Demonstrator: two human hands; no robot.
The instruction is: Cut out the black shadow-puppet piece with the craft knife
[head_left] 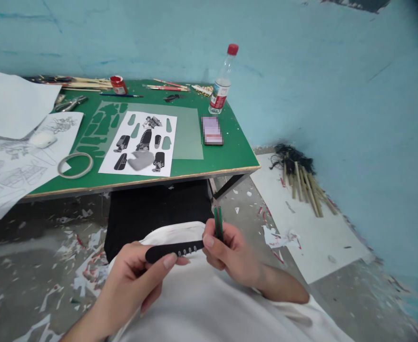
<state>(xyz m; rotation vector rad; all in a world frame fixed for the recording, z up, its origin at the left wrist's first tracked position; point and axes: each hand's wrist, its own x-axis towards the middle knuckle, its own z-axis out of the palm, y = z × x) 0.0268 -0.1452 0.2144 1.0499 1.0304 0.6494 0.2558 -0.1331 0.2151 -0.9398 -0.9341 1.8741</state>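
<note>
Above my lap, my left hand (pixel 140 270) pinches the rounded end of a long black cut-out piece (pixel 169 250) with small white loop marks along it. At the piece's other end my right hand (pixel 230 249) is closed, thumb and fingers meeting there. A slim green and dark two-pronged tool (pixel 218 222) stands up from the right hand; its kind is unclear. On the table beyond lies a printed white sheet (pixel 123 164) with black figure parts and several cut-out holes. A grey irregular piece (pixel 140 161) rests on that sheet.
The green table (pixel 230 159) carries a tape roll (pixel 75 165), white papers (pixel 12 107), pliers (pixel 71 103), a red paint jar (pixel 118 85), a phone (pixel 212 130) and a bottle (pixel 221 85). Bundled sticks (pixel 306 187) lie on the floor at right, with paper scraps around.
</note>
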